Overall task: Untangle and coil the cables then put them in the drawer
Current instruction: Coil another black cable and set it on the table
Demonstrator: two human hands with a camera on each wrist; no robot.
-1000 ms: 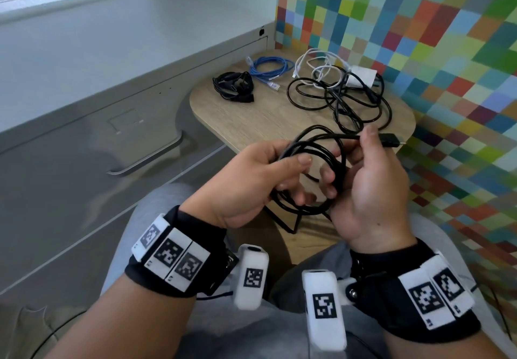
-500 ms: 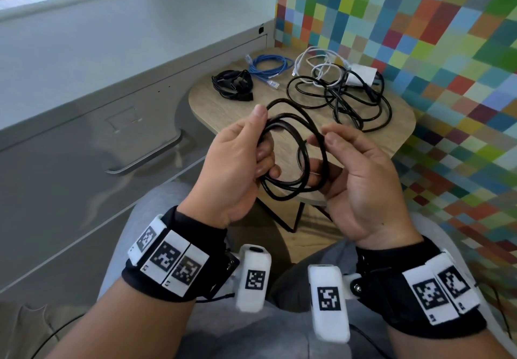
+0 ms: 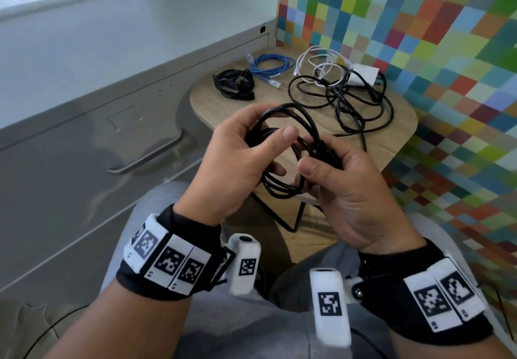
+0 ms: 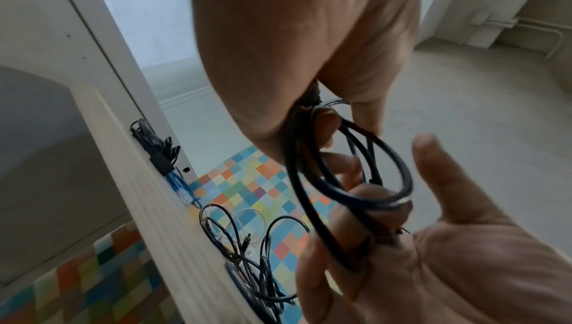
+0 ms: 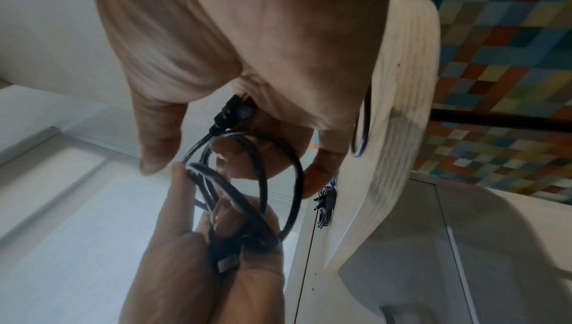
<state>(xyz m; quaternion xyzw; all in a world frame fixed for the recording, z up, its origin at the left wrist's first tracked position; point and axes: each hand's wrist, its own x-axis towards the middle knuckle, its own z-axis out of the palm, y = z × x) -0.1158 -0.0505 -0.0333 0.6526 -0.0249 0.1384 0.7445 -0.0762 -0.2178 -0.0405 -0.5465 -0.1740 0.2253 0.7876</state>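
Tabletop with four cable piles

A wooden tabletop is carrying a black bundle at its far left, a blue coil just beside it, and white cables lying tangled with loose black cables and a white adapter.

— What have I got?
— A black cable, thin and glossy, wound in several loose loops between my hands, above the near edge of the table.
— And the rest?
— At 12 o'clock, a tangle of black and white leads. At 11, a blue coil and a small black bundle. The drawer, at 9, is closed.
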